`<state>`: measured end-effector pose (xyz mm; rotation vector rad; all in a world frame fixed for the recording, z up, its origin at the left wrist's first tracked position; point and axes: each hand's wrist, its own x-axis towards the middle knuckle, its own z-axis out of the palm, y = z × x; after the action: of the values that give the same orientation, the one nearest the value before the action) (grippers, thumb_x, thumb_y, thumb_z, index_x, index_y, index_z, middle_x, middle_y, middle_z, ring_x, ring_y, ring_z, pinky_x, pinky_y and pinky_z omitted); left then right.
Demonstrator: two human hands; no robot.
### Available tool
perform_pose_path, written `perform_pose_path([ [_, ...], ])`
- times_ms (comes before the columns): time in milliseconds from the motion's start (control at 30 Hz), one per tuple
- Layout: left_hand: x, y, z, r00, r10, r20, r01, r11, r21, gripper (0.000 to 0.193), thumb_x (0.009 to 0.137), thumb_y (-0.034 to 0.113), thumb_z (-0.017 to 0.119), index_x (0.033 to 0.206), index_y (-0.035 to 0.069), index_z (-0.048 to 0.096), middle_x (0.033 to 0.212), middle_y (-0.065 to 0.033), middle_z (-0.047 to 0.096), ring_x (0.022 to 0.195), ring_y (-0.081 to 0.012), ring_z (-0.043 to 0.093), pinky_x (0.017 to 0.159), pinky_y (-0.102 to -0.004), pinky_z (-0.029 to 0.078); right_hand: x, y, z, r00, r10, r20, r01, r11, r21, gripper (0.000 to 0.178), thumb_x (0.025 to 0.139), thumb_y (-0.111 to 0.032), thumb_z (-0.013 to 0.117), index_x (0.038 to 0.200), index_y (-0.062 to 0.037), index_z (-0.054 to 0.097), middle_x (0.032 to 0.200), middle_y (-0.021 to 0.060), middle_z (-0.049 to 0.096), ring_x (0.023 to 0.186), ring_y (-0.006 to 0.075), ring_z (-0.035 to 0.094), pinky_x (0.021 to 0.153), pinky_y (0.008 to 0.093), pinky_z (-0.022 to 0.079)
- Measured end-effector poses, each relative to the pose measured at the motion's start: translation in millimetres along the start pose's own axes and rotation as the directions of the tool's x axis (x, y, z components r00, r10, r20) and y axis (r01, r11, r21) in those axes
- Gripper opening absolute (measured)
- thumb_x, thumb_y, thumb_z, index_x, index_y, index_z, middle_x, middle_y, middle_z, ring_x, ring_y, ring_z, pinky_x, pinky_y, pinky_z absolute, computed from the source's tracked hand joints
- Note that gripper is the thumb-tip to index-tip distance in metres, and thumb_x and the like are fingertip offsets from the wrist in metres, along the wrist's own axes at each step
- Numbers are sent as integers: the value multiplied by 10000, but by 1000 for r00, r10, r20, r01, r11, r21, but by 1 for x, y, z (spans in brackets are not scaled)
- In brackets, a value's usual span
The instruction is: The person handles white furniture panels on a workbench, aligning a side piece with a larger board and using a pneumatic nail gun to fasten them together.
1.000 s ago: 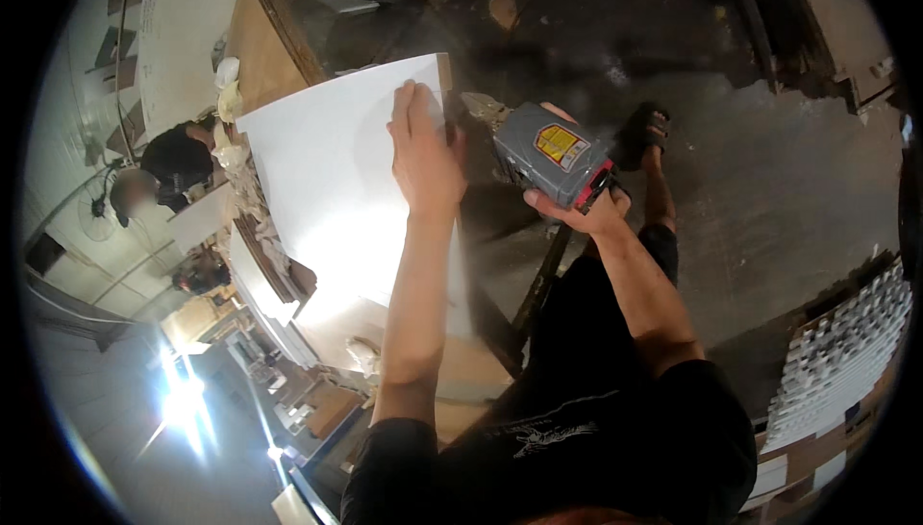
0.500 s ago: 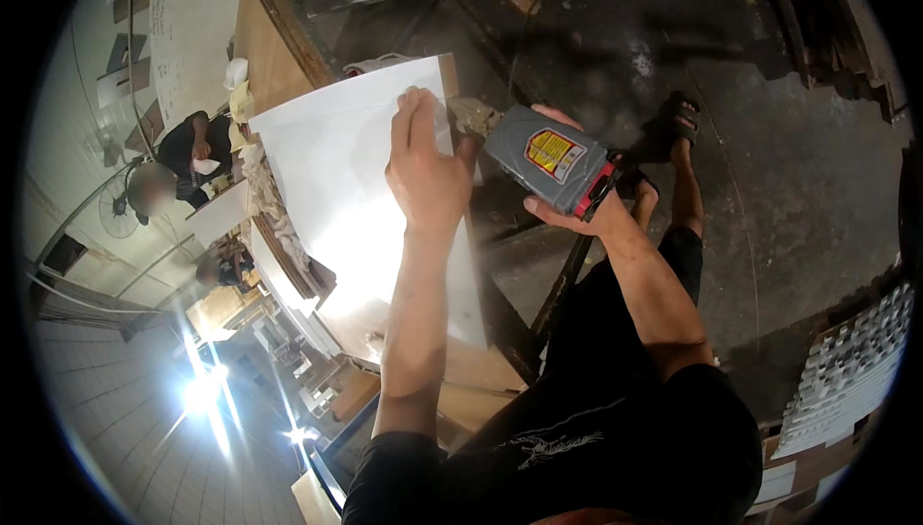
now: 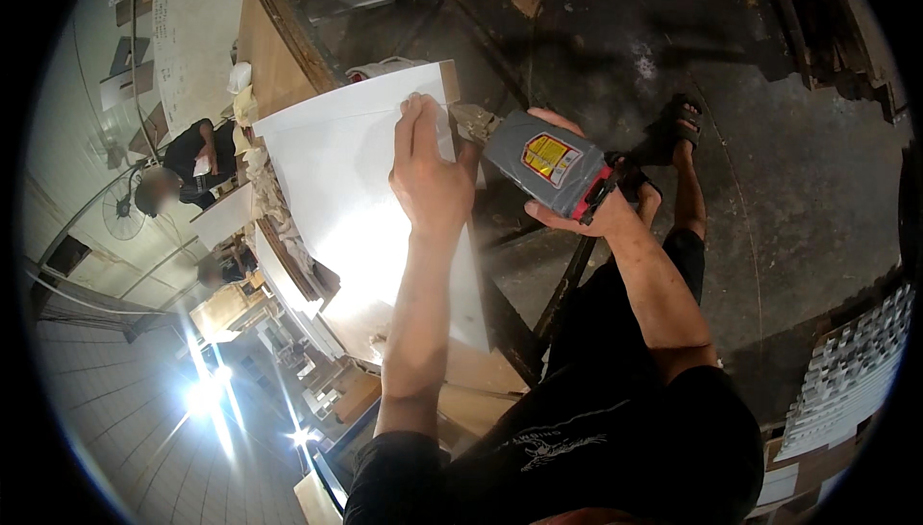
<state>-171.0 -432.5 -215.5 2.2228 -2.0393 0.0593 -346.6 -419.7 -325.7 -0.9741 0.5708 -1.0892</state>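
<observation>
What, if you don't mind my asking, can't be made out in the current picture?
Head view: the right hand's grip, mostly hidden by the grey tool.
Head view: the tool's far side, hidden by its own body.
Head view: the white panel's underside, hidden by its top face, itself partly washed out by glare.
Head view: the white item at a co-worker's hand, too small to identify.

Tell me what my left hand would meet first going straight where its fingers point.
The left hand would slide over the white panel, apparently unobstructed, to its far edge; beyond that, depth is unclear.
</observation>
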Motion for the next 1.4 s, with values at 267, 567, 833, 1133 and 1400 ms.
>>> perform_pose_path([
  [267, -4, -5, 0, 997, -76, -18, 74, 995, -70, 612, 792, 29, 763, 1366, 27, 549, 1417, -160, 547, 1337, -362, 514, 1080, -446, 467, -30, -10, 5, 994, 105, -26, -105, 994, -4, 1005, 635, -90, 896, 1508, -68, 398, 1461, 96, 501, 1305, 210, 500, 1119, 353, 407],
  [567, -15, -5, -5, 996, -82, -44, 77, 991, -108, 553, 846, 42, 676, 1378, 75, 528, 1456, -86, 484, 1408, -368, 423, 1121, -597, 390, -114, -46, -27, 969, 247, 30, -242, 963, -116, 979, 687, -29, 865, 1533, -72, 373, 1356, 72, 592, 1198, 173, 586, 1007, 329, 483],
  [833, -31, -26, -17, 984, -140, -106, 91, 923, -375, 420, 889, 88, 665, 1306, 76, 608, 1424, -108, 558, 1377, -355, 460, 1145, -526, 372, -100, -85, -9, 957, 267, 109, -268, 963, -12, 810, 804, -3, 779, 1506, -17, 376, 1301, 116, 593, 1075, 189, 603, 910, 337, 526],
  [1133, -301, -55, -76, 573, -801, 174, 818, 548, -174, 579, 913, 232, 723, 1442, 77, 545, 1612, -214, 314, 1495, -370, 302, 1188, -451, 322, -90, -65, -59, 830, 507, 234, -484, 862, -150, 450, 855, -67, 731, 1271, -3, 571, 1108, 101, 649, 812, 160, 611, 696, 333, 529],
  [1400, -272, -37, -88, 426, -834, 351, 896, 335, -291, 701, 823, 325, 823, 1429, 84, 566, 1636, -198, 266, 1451, -357, 387, 1145, -455, 409, -64, -60, -55, 606, 731, 315, -681, 681, -270, 486, 795, -14, 803, 1217, -7, 561, 933, 61, 642, 809, 175, 640, 724, 313, 541],
])
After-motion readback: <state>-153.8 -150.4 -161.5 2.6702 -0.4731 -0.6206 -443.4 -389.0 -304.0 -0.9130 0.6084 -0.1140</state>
